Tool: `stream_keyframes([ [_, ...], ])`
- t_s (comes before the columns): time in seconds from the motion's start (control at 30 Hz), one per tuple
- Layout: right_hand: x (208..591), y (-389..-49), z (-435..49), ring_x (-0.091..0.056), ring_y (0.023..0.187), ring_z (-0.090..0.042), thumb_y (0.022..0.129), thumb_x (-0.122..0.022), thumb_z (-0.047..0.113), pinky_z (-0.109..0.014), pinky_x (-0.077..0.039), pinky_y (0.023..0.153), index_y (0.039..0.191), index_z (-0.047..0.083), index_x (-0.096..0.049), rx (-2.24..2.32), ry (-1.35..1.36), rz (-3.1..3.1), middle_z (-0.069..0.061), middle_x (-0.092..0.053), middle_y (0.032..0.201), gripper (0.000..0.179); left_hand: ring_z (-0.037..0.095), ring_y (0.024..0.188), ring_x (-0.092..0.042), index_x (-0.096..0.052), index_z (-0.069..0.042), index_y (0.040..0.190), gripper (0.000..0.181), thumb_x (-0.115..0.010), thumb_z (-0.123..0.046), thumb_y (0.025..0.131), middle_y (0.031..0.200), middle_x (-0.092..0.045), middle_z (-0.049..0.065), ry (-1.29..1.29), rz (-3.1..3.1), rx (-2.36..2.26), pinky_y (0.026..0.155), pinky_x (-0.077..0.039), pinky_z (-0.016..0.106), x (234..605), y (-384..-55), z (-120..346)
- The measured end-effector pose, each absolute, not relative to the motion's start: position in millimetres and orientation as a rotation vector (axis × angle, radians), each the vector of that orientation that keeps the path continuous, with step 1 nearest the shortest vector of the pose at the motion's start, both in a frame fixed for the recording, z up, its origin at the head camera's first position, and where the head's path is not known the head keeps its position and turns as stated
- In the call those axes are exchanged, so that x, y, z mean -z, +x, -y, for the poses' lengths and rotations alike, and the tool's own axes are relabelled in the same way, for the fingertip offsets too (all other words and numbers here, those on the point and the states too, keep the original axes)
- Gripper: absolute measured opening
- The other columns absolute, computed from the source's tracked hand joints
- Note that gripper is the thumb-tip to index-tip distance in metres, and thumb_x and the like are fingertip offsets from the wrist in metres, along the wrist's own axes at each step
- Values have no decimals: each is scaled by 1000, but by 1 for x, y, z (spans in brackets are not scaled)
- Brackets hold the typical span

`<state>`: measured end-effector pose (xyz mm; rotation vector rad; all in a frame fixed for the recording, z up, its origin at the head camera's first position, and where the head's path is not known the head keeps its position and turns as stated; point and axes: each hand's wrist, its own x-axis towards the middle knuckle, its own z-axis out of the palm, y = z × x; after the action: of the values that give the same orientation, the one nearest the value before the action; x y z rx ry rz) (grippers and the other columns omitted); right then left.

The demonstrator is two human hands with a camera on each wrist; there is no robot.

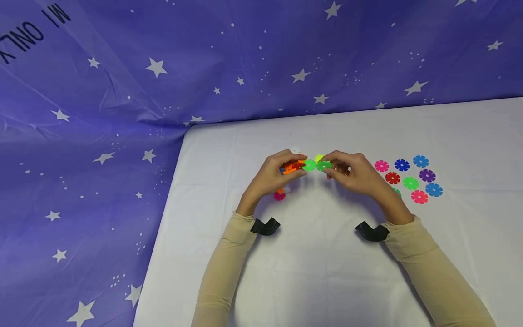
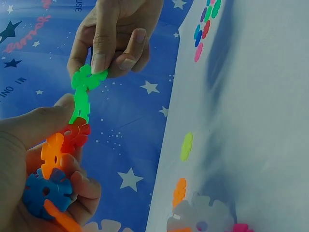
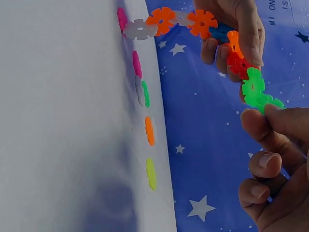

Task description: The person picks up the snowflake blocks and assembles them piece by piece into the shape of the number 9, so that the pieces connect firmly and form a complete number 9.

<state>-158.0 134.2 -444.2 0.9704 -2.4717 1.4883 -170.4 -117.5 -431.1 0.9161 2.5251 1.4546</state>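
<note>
My left hand (image 1: 274, 173) grips a chain of notched plastic snowflake discs, its thumb by the red disc (image 3: 238, 66) and a green disc (image 3: 253, 86). Behind these, an orange disc (image 2: 52, 153) and a blue disc (image 2: 47, 193) run through the curled fingers. The chain trails on through orange and clear discs to a pink disc (image 3: 121, 20) at its far end. Between thumb and index finger, my right hand (image 1: 354, 173) pinches a second green disc (image 2: 87, 77). This disc meets the first green disc at an angle, edges overlapping in both wrist views.
Several loose discs, among them a purple disc (image 1: 427, 175) and a dark blue disc (image 1: 402, 165), lie right of my right hand on the white tablecloth (image 1: 310, 272). Beyond the hands lie a yellow disc (image 3: 151, 174) and an orange disc (image 3: 149, 131). A starry blue curtain (image 1: 245, 59) hangs behind.
</note>
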Motion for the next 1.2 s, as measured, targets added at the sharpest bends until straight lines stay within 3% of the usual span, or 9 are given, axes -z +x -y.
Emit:
stream_keyframes([
  [0.27,440,-155,-130,-40,53,-4,82,-74,-4,-18,-34,49,114,16,-69,-1316,985,2481,7,-59,68,38,11,77,-52,-71,-7,114,31,-77,-19,86,92,-64,2,929,-2588,-1465,69,-44,22,433,-169,112],
  [0.43,441,-155,-128,-39,53,-4,83,-73,-2,-17,-33,50,115,17,-70,-1252,1002,2460,9,-57,68,37,9,81,-59,-71,-8,115,32,-77,-20,86,106,-70,5,840,-2568,-1471,72,-49,21,431,-166,109],
  [0.53,443,-155,-127,-38,54,-5,83,-73,-3,-16,-32,50,117,14,-71,-1254,1009,2436,8,-57,67,38,10,84,-62,-72,-7,116,34,-77,-20,85,112,-72,7,785,-2558,-1491,74,-51,21,430,-164,107],
  [0.8,451,-153,-117,-43,54,-4,84,-70,-8,-14,-35,53,123,7,-69,-1338,948,2350,0,-69,77,42,10,78,-62,-74,-4,111,32,-80,-16,81,98,-74,8,763,-2618,-1588,68,-50,20,433,-164,104],
  [1.03,460,-154,-111,-52,61,-7,83,-67,-14,-14,-39,58,120,2,-69,-1460,932,2223,0,-68,76,40,9,79,-62,-74,-4,111,33,-81,-15,81,100,-74,8,624,-2559,-1685,68,-51,21,433,-163,102],
  [1.2,467,-153,-106,-52,57,-6,86,-65,-12,-14,-41,57,119,2,-69,-1437,853,2201,2,-64,67,36,9,85,-65,-74,-5,111,33,-81,-17,80,105,-74,7,561,-2557,-1704,72,-53,21,433,-162,100],
])
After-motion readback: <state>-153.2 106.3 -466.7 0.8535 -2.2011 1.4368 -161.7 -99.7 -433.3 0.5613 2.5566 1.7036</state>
